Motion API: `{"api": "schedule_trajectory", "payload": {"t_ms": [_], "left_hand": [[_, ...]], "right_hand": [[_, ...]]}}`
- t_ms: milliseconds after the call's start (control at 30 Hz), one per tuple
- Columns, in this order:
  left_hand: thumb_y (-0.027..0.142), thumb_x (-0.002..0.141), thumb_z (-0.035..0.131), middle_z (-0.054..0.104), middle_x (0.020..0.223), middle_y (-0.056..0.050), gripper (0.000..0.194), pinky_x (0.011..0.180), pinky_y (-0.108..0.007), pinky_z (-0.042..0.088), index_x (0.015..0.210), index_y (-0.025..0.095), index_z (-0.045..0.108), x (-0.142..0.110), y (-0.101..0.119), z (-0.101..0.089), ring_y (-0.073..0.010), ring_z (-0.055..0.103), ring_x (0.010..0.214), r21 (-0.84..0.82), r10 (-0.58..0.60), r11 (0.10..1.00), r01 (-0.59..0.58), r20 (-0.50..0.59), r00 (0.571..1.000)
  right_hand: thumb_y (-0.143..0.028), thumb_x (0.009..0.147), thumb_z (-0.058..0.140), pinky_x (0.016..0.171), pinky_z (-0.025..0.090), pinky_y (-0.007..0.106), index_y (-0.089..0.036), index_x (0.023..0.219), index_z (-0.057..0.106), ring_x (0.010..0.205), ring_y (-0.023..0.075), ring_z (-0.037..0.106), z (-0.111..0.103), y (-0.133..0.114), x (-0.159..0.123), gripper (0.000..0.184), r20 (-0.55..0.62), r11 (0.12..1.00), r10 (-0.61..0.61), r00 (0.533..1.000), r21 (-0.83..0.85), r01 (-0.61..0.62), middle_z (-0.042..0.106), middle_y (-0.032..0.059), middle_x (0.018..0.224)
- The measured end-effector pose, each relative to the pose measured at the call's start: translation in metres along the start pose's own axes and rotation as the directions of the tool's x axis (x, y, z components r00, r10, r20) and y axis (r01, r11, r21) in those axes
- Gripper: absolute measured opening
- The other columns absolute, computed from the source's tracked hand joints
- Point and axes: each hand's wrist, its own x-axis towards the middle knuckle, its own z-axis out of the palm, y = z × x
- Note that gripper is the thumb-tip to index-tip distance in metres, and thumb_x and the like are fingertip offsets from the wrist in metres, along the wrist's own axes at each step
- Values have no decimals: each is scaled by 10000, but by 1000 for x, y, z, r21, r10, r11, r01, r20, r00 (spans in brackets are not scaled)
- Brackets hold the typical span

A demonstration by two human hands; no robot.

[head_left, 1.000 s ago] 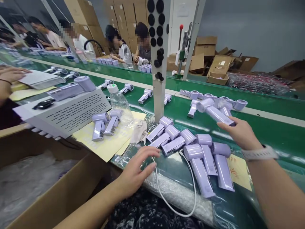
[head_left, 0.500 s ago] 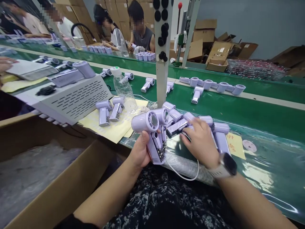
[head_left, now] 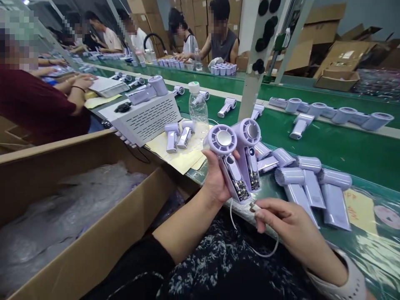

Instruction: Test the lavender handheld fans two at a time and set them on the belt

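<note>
The left hand (head_left: 218, 179) gripped two lavender handheld fans (head_left: 234, 166) upright side by side; just below their handle ends, the right hand (head_left: 287, 221) pinched the white cable's plug (head_left: 254, 207), its cord (head_left: 268, 253) looping beneath both hands

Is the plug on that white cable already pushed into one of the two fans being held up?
No, the right hand pinches the plug just short of the two fans, its metal end bare.
</note>
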Motion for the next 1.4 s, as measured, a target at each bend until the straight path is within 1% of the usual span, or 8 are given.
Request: {"api": "schedule_trajectory", "payload": {"t_ms": [233,400,533,633,833,1033,1267,1400], "left_hand": [[1001,550,639,795,996,-111,806,920,-518,618,658,205,569,3,-20,15,-385,720,1149,-11,-89,996,89,34,995],[986,528,673,794,996,-109,797,845,-459,626,628,199,598,2,-28,13,-367,727,1089,54,81,995,-82,15,997],[1004,568,622,775,991,-108,808,836,-471,618,650,202,564,-1,-19,13,-352,728,1058,11,-2,1000,2,-42,999],[1010,652,537,759,1061,-113,805,857,-483,610,656,205,507,-3,-10,11,-350,705,1116,-64,-59,997,51,-133,989],[960,638,636,743,1161,-86,768,893,-455,594,640,204,500,-9,-7,9,-324,686,1130,-84,-38,996,34,-47,998],[979,573,655,751,1100,-83,795,842,-375,592,604,193,540,-16,-20,10,-275,700,1028,-21,76,997,-77,-29,997],[1061,565,514,751,1016,-122,855,729,-430,594,627,208,513,-17,-16,2,-329,717,959,75,40,996,-38,-27,999],[988,644,589,745,1142,-91,775,876,-453,607,721,218,598,-16,-6,6,-362,679,1184,40,116,993,-115,-31,993]], "right_hand": [[-485,1019,610,532,394,273,-213,746,648,504,149,524,35,11,-10,387,-306,965,-3,952,249,83,559,-31,533],[-538,1070,506,576,429,288,-241,695,514,557,168,536,49,14,-12,479,-377,926,104,921,376,49,485,-37,546],[-430,1095,479,712,481,291,-230,861,619,761,189,599,42,9,-9,338,-247,967,-93,964,209,147,638,24,819],[-402,1086,494,798,496,290,-233,813,598,892,203,627,36,6,-7,337,-284,952,-249,926,103,287,656,46,947],[-482,1075,534,555,405,270,-224,704,574,571,154,538,47,8,-5,453,-373,967,7,928,238,88,567,-9,607],[-562,1057,536,458,352,252,-244,693,489,433,127,411,66,11,-7,486,-410,830,189,892,552,78,430,-66,478],[-507,1042,576,665,520,284,-234,806,631,709,189,584,52,13,-4,365,-349,933,33,937,348,96,625,18,779],[-420,1080,496,789,545,333,-238,749,587,880,225,643,34,22,-4,388,-380,961,-98,920,203,186,682,63,971]]}}
